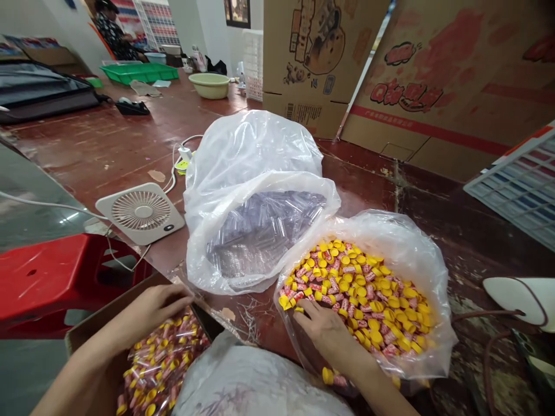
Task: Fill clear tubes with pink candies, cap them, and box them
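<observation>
The left hand (158, 309) bends loosely over capped tubes (162, 361); whether its fingers grasp any, I cannot tell. The right hand (325, 332) curls against yellow-capped pieces (368, 289), its grip also unclear. Beyond both hands' fingers, 1 bag (200, 271) holds clear tubes (277, 216).

The room has pale walls (65, 34), and a white pillar (207, 34) stands at the back. To the right of it there is a small window (237, 13) with a dark frame. The wide table (78, 153) has a reddish-brown surface, which is worn and scratched in some places. Below its left edge, the floor (39, 190) is grey-green and reflects a bright streak of light (69, 217). A red plastic stool (39, 277) stands beside this edge. Far behind, at the left, there is an orange chair (102, 40), of which only a part is visible.
</observation>
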Motion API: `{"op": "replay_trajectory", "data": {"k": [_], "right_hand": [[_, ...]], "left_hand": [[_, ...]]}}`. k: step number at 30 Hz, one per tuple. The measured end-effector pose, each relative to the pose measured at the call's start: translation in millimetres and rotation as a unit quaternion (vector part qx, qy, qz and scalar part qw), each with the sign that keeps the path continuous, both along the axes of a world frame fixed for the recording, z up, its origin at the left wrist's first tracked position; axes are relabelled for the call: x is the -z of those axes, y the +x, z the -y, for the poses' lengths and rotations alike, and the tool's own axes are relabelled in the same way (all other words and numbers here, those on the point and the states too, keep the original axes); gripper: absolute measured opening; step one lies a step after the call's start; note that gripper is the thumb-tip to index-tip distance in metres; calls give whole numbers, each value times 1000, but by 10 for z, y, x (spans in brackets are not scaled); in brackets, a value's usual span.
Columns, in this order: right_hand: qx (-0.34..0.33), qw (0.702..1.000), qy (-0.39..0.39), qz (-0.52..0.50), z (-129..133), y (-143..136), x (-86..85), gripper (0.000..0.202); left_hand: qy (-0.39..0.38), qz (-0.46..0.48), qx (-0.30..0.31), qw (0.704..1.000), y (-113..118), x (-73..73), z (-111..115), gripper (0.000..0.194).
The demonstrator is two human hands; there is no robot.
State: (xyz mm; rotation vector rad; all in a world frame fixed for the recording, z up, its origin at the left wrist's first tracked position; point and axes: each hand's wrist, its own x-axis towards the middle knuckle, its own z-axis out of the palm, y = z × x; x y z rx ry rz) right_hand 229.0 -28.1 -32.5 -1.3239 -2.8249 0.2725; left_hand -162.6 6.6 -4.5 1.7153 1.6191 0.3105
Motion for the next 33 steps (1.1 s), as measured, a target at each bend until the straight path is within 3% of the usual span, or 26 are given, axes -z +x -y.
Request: {"op": "replay_trajectory", "data": {"k": [2,4,8,12,16,19,23,26,28,30,33], "right_hand": [[12,1000,15,-9,-11,-3,59,37],[29,999,34,-30,-14,-3,96,38],[78,992,35,-91,27,78,86,47],[129,973,16,-192,97,227,63,51],[148,947,-7,-285,72,316,52,37],[153,931,7,-331,-19,321,28,25],[194,893,2,-406,-141,230,-56,16],[224,849,5,-478,-209,102,-172,27],[222,829,24,-513,-251,15,-262,32],[213,820,42,-529,-291,-56,-345,33],[192,840,57,-504,-330,-115,-438,33]], "left_hand": [[88,-61,99,989,419,-224,-227,28],[210,-153,152,954,802,-323,-535,32],[306,-322,176,878,1184,-234,-1181,40],[316,-338,183,868,1182,-57,-1436,32],[307,-325,224,866,1100,78,-1265,37],[290,-288,226,884,1055,130,-1056,36],[264,-144,128,945,1051,111,-774,25],[173,81,25,981,1163,68,-539,13],[52,255,2,966,1296,40,-384,25],[-67,384,12,921,1448,8,-250,42],[-156,461,26,873,1649,-52,-116,50]]}}
